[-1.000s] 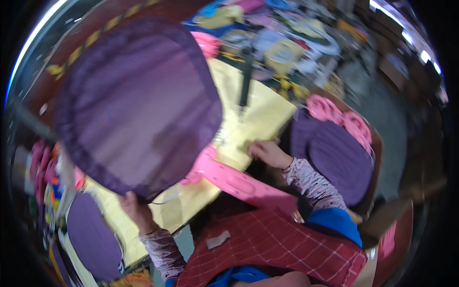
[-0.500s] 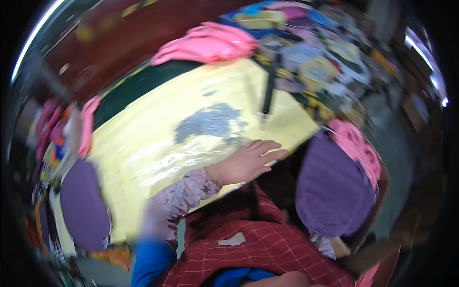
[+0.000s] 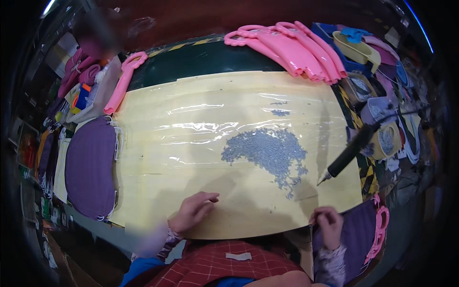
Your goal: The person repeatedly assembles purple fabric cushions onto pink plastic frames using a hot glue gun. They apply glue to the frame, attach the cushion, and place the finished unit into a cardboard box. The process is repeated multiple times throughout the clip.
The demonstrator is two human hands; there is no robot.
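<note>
My left hand (image 3: 193, 212) is over the front edge of a table covered with a glossy pale yellow sheet (image 3: 162, 186). Its fingers stretch out loosely, thumb apart, and hold nothing. At the front right corner, my right hand (image 3: 329, 225) has its fingers curled in; whatever they may grip is hidden. Directly beside it lies a purple fabric piece (image 3: 354, 234) with pink scalloped handles (image 3: 381, 225) along its outer edge. Tiny grey-blue beads or stones (image 3: 267, 149) spread over the sheet beyond my hands. A black pen-shaped tool (image 3: 351, 150) with a thin metal tip hangs above the right side.
Pink tubular pieces with ring ends (image 3: 296, 52) lie at the back; a single pink one (image 3: 125, 81) is at the back left. Purple fabric pieces with white cords (image 3: 91, 167) line the left edge. Small tubs (image 3: 386, 138) crowd the right, and a white bin (image 3: 98, 95) stands left.
My left hand has come off the sheet's front right part and moved left. My right hand, hidden behind the purple piece before, now shows; that piece sits lower. The view has turned.
</note>
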